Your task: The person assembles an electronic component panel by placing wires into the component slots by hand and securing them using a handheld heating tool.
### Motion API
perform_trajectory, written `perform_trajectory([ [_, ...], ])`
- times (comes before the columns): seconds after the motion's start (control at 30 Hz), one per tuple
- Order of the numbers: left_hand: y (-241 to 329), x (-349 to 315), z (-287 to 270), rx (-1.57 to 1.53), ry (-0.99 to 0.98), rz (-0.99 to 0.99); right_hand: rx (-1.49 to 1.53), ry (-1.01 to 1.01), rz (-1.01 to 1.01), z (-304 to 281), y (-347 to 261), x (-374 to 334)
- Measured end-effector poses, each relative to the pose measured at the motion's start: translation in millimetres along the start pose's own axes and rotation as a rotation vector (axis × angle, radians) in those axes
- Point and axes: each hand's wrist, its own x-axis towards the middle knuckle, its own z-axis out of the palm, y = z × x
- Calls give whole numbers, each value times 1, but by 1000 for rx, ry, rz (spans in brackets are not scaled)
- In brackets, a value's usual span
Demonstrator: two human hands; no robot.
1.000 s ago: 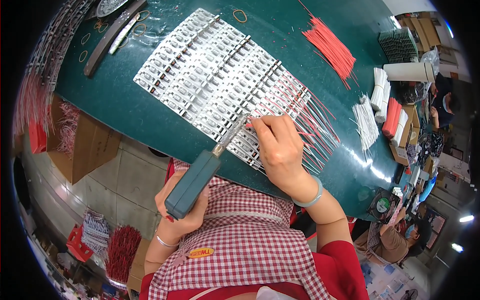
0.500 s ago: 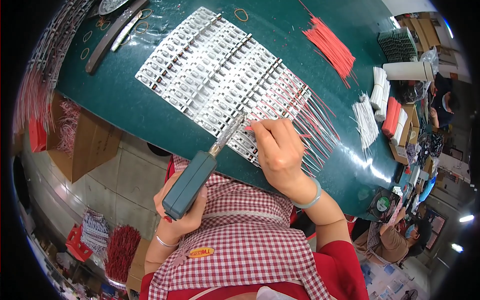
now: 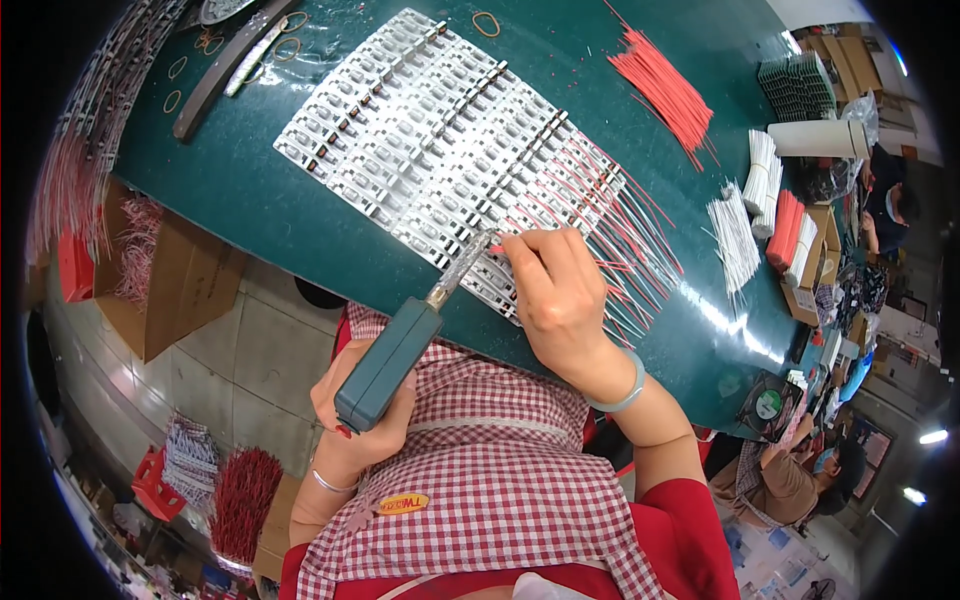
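My left hand (image 3: 365, 400) is wrapped round a dark green soldering gun (image 3: 390, 358). Its metal tip reaches up to the near edge of a slab of white modules (image 3: 400, 130) lying in rows on the bench. Beside the tip, my right hand (image 3: 560, 290) pinches a red wire (image 3: 497, 250) against one of the modules. The fingertips and the wire's end are close to the tip; whether the tip touches the wire is too small to tell. Red and white wires (image 3: 640, 250) fan out from the modules at the slab's right side.
A bundle of red wires (image 3: 665, 90) lies at the far right of the green bench (image 3: 220, 200). White wire bundles (image 3: 735, 240) sit farther right, with a solder spool (image 3: 768, 403) at the corner. A dark curved bar (image 3: 215, 90) and rubber bands lie far left. A carton (image 3: 185, 290) stands below.
The soldering gun has shifted slightly up and to the right. My right hand stays at nearly the same spot, its fingers a little higher with the red wire.
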Motion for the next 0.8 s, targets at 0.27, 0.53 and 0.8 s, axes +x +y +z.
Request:
perform_trajectory([
  [0.27,-15,-16,-1,-19,30,-3,-11,-21,11,-1,-2,1],
  [0.53,-21,-23,-2,-7,47,1,12,-32,0,-4,-1,-1],
  [0.8,-19,-26,-4,-25,39,-67,22,-11,37,-5,-12,-7],
])
